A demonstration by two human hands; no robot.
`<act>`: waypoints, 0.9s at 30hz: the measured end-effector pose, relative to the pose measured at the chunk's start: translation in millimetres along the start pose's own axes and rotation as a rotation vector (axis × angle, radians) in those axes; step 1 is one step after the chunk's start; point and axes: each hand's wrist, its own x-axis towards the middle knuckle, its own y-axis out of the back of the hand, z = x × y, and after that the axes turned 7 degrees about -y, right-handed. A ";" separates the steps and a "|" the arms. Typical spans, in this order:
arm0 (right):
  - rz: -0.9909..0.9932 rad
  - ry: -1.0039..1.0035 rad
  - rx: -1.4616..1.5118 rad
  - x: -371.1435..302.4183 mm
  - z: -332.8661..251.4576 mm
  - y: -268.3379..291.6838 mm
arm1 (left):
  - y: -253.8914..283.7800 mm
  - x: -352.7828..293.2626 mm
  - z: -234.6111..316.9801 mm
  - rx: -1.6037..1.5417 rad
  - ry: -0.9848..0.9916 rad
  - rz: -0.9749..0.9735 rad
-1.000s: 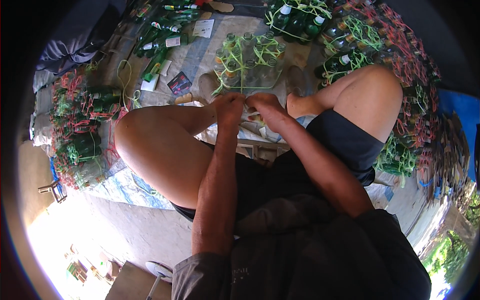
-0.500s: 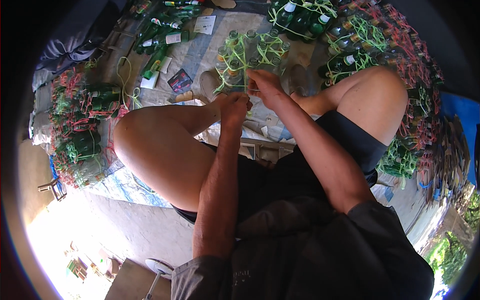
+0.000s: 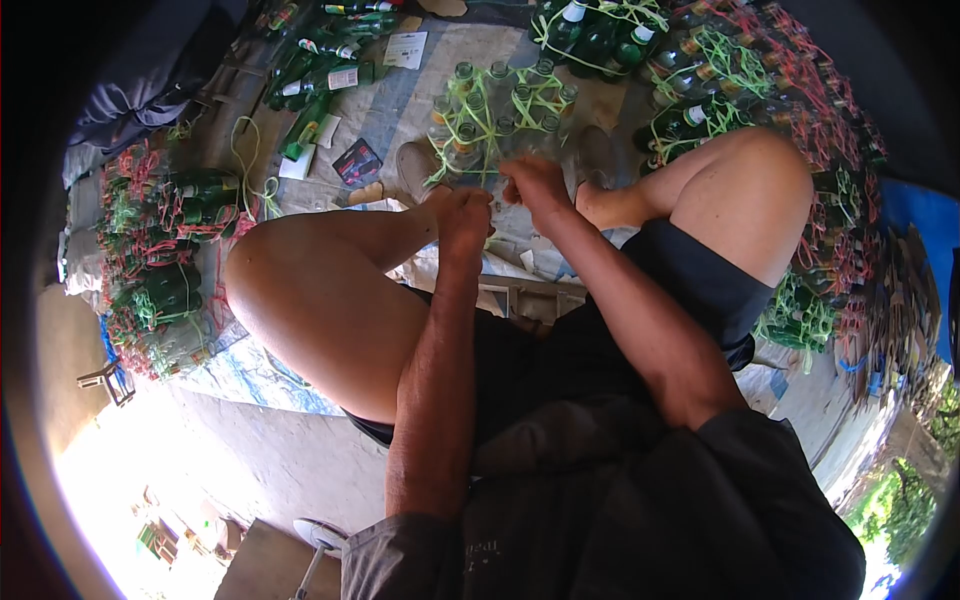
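In front of me stands a bundle of clear glass bottles point(image 3: 500, 125), upright and close together, with bright green twine point(image 3: 484, 128) laced around and between their necks. Below its near side, my left hand point(image 3: 463, 222) is closed in a fist, with the twine running toward its fingers. My right hand point(image 3: 537, 187) is just right of it, fingers curled and pinched by the near edge of the bundle. The twine end inside each fist is too thin to make out fully. A small gap separates the two hands.
My shoes point(image 3: 416, 170) flank the bundle. Loose green bottles point(image 3: 320, 75) lie at the far left, near a dark card point(image 3: 357, 162). Tied green bottles point(image 3: 600, 40) stand at the back right. Stacks of bottles in red and green twine point(image 3: 150, 250) line both sides.
My right hand has moved slightly down and to the right, away from the bottle necks. My left hand has shifted only slightly; the bundle stands in the same place.
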 end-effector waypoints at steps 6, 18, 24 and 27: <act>-0.047 0.106 -0.123 -10.5 10.8 6.5 | 3.3 6.4 -6.4 0.036 -0.023 0.003; -0.038 0.200 -0.372 -14.8 35.3 13.0 | 0.3 5.6 -8.6 0.114 -0.092 0.124; -0.252 0.131 -1.354 -24.5 60.4 30.8 | -1.2 11.6 -8.8 0.133 -0.098 0.138; -0.232 -0.025 -1.504 -48.4 55.2 14.6 | 16.6 9.0 -14.5 0.143 -0.054 0.151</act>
